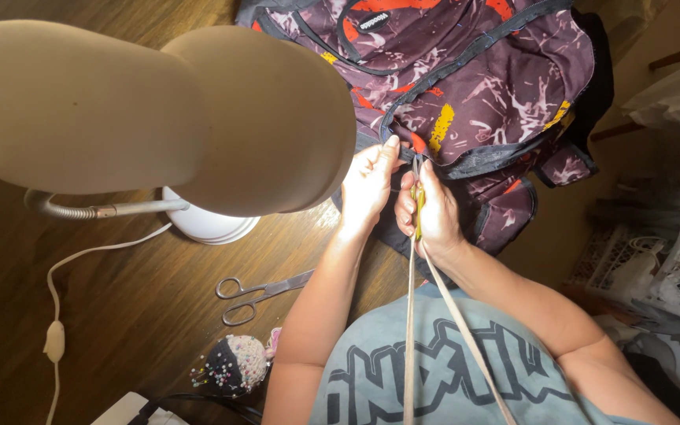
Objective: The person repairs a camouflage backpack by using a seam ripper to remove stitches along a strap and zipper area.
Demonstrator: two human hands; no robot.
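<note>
carefully, my left hand (369,182) pinched the patterned backpack (474,86) edge on the worktop (135,307) while my right hand (428,211), closed around a slim yellow-green tool (417,211), needed steady, small strokes.

One head camera looks steeply down, close over the table (120,315).

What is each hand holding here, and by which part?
The left hand pinches the dark edge binding of the patterned backpack. The right hand grips a thin yellow-green tool by its shaft.
</note>
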